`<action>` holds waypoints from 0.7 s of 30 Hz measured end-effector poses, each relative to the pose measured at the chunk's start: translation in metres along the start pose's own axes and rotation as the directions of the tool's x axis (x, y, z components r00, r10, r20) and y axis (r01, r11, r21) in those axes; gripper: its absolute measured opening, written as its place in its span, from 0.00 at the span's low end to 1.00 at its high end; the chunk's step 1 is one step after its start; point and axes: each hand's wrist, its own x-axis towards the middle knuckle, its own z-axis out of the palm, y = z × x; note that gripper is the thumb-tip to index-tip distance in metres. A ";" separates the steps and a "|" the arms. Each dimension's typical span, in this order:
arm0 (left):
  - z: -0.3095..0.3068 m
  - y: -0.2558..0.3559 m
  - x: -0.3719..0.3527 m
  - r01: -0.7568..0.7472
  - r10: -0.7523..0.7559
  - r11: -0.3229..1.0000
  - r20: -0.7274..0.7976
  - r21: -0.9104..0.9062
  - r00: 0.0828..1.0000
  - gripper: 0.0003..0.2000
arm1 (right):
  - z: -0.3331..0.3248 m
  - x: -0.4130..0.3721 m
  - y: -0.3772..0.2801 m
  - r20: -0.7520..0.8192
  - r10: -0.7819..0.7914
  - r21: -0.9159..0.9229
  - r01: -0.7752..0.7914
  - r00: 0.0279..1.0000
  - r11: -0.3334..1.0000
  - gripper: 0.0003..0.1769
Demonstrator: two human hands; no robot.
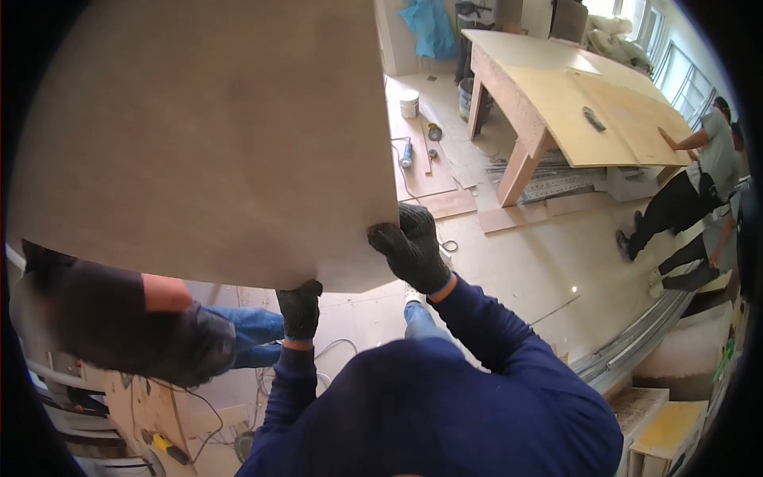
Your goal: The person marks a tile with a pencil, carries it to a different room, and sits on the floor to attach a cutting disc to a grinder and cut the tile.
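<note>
A large flat brownish board (222, 151) fills the upper left of the head view, its near corner close to me. My right hand (413, 248), in a dark knit glove, grips the board's right edge, thumb over the face. My left hand (300, 308), gloved alike, holds the bottom edge, with the thumb tip at the face and the other fingers hidden behind. A co-worker in a dark shirt and jeans (258, 334) stands at the left, partly behind the board; that person's hands are hidden.
A wooden worktable (588, 95) stands at the upper right, where another person (715, 151) leans a hand on a sheet. On the floor lie a blue power tool (407, 154), a white bucket (408, 104), metal profiles (636, 338), cables and a yellow tool (170, 448).
</note>
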 end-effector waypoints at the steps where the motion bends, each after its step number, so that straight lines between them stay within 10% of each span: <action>1: -0.004 -0.032 0.028 -0.002 0.002 0.999 -0.011 0.048 1.000 0.02 | -0.004 0.023 0.027 0.012 0.080 0.101 -0.080 0.997 0.992 0.16; 4: 0.016 -0.060 0.114 -0.123 0.146 0.938 -0.046 0.324 0.988 0.06 | -0.014 0.117 0.076 0.057 0.037 0.134 -0.045 0.998 0.990 0.16; 6: 0.005 -0.086 0.174 -0.393 0.507 0.197 0.249 0.898 0.825 0.01 | -0.015 0.178 0.099 0.104 -0.022 0.141 0.007 0.994 0.990 0.16; 10: 0.003 -0.100 0.270 -0.095 0.226 0.779 -0.136 0.620 0.965 0.11 | -0.010 0.283 0.154 0.242 0.025 0.151 -0.064 0.970 0.986 0.17; 12: 0.011 -0.105 0.327 -0.248 0.369 0.618 0.004 0.746 0.930 0.14 | -0.004 0.329 0.193 0.269 0.017 0.161 -0.062 0.963 0.985 0.18; 14: 0.045 -0.085 0.383 0.003 0.077 0.968 -0.311 0.249 0.947 0.09 | 0.005 0.371 0.233 0.175 0.104 0.344 -0.160 0.979 0.925 0.16; 21: 0.080 -0.170 0.628 0.238 -0.242 0.968 0.051 0.079 0.969 0.06 | -0.027 0.507 0.392 0.007 0.262 0.066 -0.262 0.965 0.963 0.20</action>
